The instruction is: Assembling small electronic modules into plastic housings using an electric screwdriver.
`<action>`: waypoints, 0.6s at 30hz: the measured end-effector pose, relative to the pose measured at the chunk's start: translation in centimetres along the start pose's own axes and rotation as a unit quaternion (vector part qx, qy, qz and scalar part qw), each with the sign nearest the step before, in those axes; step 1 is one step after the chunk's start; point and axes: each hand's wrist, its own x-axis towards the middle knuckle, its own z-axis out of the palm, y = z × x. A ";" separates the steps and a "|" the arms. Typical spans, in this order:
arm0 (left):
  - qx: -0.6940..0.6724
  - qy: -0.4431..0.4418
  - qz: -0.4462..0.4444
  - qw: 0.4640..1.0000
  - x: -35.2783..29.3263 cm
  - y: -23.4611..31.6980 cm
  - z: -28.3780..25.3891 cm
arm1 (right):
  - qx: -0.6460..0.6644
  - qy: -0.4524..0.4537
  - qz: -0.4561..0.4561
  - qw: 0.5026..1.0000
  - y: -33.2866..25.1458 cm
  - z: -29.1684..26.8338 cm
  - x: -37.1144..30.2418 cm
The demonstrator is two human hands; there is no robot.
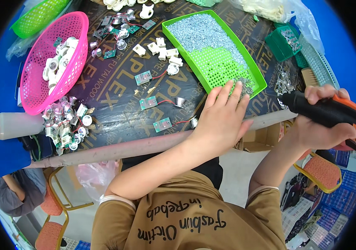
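Three small green circuit boards [152, 103], each wired to a little metal reflector cup, lie loose on the dark table [115, 89] at about ten o'clock from the left hand [221, 116]. That hand rests flat, fingers spread and holding nothing, with its fingertips over the near corner of the green perforated tray [224, 64], where a few screws lie; the bulk of the screws [203, 31] is heaped at the tray's twelve o'clock end. The right hand [323, 125], at three o'clock, is clamped round a black and orange electric screwdriver [321, 109]. As a judgement, work is partway through: assembled lamp pieces [63, 123] pile at nine o'clock, white housings [59, 62] wait in the pink basket [36, 96], and the three boards look unfastened.
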 end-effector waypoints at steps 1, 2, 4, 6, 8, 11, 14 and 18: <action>-0.001 0.002 0.000 1.000 0.0 -0.1 -0.2 | -0.001 -0.002 -0.001 1.000 0.0 -0.3 0.1; -0.012 0.006 0.006 1.000 -0.1 -0.2 -0.5 | 0.017 -0.010 0.024 1.000 0.0 -0.5 0.2; -0.023 0.009 0.012 1.000 -0.4 -0.3 -1.2 | 0.036 -0.055 0.043 0.997 0.4 -1.4 0.6; -0.060 0.002 0.014 0.998 -1.1 -0.1 -2.5 | 0.045 -0.038 0.035 0.998 1.2 -2.1 0.4; -0.065 0.001 0.016 0.998 -2.3 -0.2 -4.2 | 0.027 -0.010 0.029 0.999 2.0 -1.6 0.3; -0.070 0.012 0.033 0.997 -4.9 -0.8 -6.9 | -0.075 0.042 0.014 0.996 2.5 -1.6 0.3; -0.014 0.068 0.036 0.997 -7.4 -1.9 -9.0 | -0.065 0.080 0.002 0.995 2.9 0.1 0.3; 0.019 0.087 -0.055 0.995 -9.8 -3.5 -10.4 | -0.009 0.016 -0.007 1.000 3.0 1.8 0.3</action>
